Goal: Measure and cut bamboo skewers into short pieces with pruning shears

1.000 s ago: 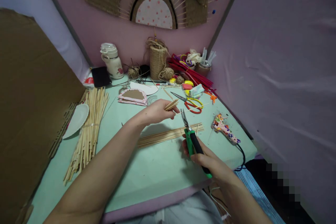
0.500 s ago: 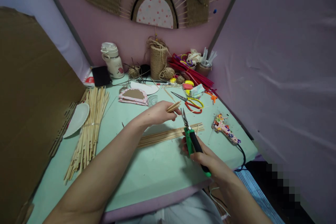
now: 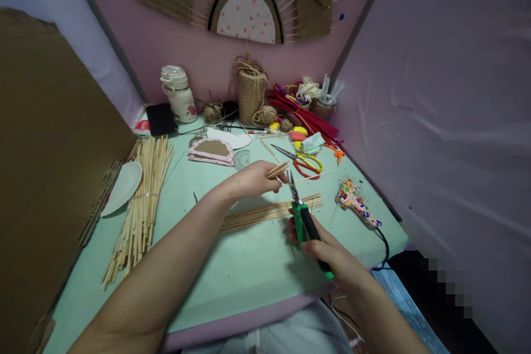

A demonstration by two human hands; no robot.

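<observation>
My left hand is closed round several thin wooden sticks, whose ends stick out past the fingers. A single long stick reaches rightward from its fingertips, behind the blades of the pruning shears. Those shears have green and black handles, and my right hand wraps round them, blades pointing up and away. Their blades are slightly apart, close to the left fingertips. Below both hands, a row of thin wooden sticks lies flat on the table.
At left lie a tied bundle of sticks and a white paper plate. Scissors lie beyond my hands, and a patterned glue gun sits at right with its cord. Twine and a bottle stand at the back.
My hands and the shears hold nearly the same pose. The whole view has shifted very slightly; nothing on the table has visibly moved.
</observation>
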